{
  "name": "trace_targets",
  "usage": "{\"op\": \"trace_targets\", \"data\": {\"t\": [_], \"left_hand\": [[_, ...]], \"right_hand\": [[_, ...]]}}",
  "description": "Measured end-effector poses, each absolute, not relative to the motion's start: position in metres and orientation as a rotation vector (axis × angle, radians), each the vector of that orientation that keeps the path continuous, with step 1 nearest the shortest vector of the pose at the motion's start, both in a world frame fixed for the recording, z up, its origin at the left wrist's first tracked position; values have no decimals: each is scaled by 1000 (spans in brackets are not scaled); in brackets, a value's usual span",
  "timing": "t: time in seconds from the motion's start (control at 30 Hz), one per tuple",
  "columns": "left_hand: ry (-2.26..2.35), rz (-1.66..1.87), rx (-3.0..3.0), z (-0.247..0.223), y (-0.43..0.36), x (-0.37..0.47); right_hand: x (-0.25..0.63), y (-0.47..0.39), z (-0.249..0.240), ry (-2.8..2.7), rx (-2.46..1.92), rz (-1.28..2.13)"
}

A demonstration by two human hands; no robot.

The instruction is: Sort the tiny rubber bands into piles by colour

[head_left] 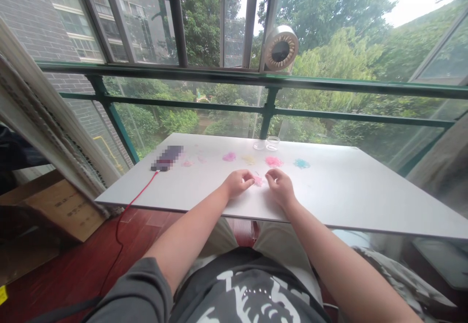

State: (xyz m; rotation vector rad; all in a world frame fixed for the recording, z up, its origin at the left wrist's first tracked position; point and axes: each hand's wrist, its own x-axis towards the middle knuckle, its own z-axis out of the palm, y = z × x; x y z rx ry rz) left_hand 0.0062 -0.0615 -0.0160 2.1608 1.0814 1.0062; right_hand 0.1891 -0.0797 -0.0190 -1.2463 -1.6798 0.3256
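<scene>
My left hand (239,183) is at the near middle of the white table (336,186), thumb and fingers pinched together. A small pink translucent cluster (258,180) lies right at its fingertips; whether they grip it is too small to tell. Just right of the cluster, my right hand (280,184) is also closed in a pinch, and what it holds is hidden. Beyond my hands are little piles of small pieces: a purple pile (229,157), a pale yellow pile (248,159), a bright pink pile (274,161) and a teal pile (302,163).
Two clear round dishes (272,142) stand at the table's far edge. Fainter pink pieces (187,162) lie left, near a blurred-out phone-like device (167,158) with a red cable (144,190) hanging over the edge. Behind runs a green railing (219,105); a cardboard box (68,206) is at left.
</scene>
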Motion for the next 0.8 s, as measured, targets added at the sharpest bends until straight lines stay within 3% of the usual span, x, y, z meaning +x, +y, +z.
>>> {"op": "trace_targets", "data": {"t": [0.8], "left_hand": [[1101, 999, 2179, -16, -61, 6]], "right_hand": [[185, -82, -19, -1774, -1190, 375]]}}
